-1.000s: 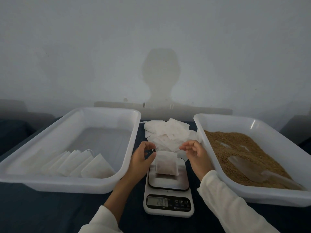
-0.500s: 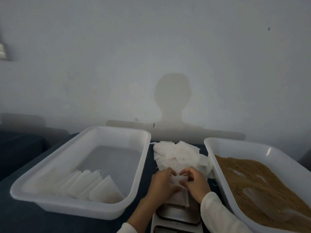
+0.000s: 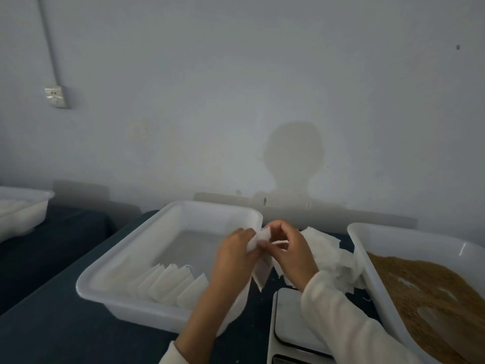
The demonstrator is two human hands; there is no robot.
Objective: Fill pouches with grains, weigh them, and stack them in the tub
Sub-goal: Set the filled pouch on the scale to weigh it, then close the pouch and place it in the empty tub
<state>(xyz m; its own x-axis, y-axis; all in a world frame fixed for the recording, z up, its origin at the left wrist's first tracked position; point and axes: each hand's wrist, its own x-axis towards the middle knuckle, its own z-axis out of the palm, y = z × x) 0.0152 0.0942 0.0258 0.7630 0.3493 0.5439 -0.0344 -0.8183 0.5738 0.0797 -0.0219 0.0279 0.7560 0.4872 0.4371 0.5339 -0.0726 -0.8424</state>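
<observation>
I have both hands raised above the dark tabletop [image 3: 52,324], just in front of the near right corner of the white tub [image 3: 168,214]. My left hand [image 3: 235,254] and right hand [image 3: 290,254] both grip one filled pouch [image 3: 259,271]: the left fingers [image 3: 242,233] are curled round its top edge on the tub's side, and the right fingers [image 3: 274,227] pinch the same top edge from the other side. The pouch hangs down between the two hands, its lower corner just off the tub's right wall and above the scale [image 3: 291,321], not touching the platform as far as I can see.

Inside the tub, a row of filled pouches [image 3: 170,285] leans one against the next along the near wall. To the right of the tub, beyond my hands, lies a loose pile of empty pouches [image 3: 330,248]. Further right of the tub stands the grain tray [image 3: 393,232], with brown grain [image 3: 420,285] and a clear scoop [image 3: 435,315] lying in it. Well to the left of the tub, another white tray [image 3: 23,208] sits at the frame's edge.
</observation>
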